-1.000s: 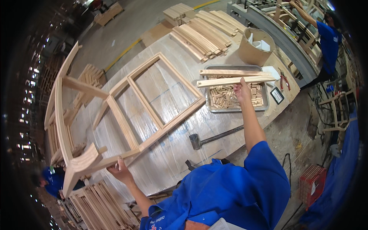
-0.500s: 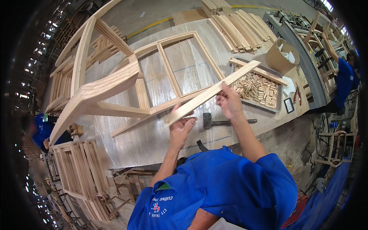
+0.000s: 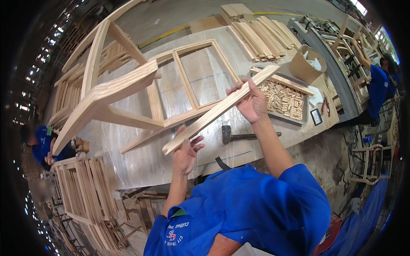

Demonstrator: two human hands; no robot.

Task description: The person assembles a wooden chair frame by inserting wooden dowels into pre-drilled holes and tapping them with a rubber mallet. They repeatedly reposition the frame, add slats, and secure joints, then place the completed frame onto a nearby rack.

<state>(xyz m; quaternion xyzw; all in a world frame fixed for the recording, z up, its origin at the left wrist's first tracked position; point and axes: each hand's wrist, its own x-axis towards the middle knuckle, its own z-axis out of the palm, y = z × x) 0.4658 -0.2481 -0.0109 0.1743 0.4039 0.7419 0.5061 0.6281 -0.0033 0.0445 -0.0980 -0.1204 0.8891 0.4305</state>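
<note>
A pale wooden slat (image 3: 213,112) is held slantwise above the bench, its near end low on the left and its far end over the tray. My right hand (image 3: 255,107) grips it beyond the middle, fingers wrapped round its edge. Close to the near end, my left hand (image 3: 184,158) holds it from below, some fingers spread. Just beyond the slat lies a wooden frame with crossbars (image 3: 185,81), joined to a curved chair-like part (image 3: 113,91) standing up on the left. Beneath the slat, a dark-headed mallet (image 3: 226,135) rests on the bench.
A grey tray (image 3: 305,112) of wooden dowels (image 3: 285,100) has another slat (image 3: 294,83) across it. Beyond stand a brown bucket (image 3: 297,68) and stacked slats (image 3: 258,40). Pliers (image 3: 326,105) and a small black-edged device (image 3: 316,117) lie at the right. Co-workers (image 3: 378,87) are at both sides.
The slat's near end has swung left and down with my left hand. My right hand has turned, its fingers now closing over the slat. The view has shifted slightly.
</note>
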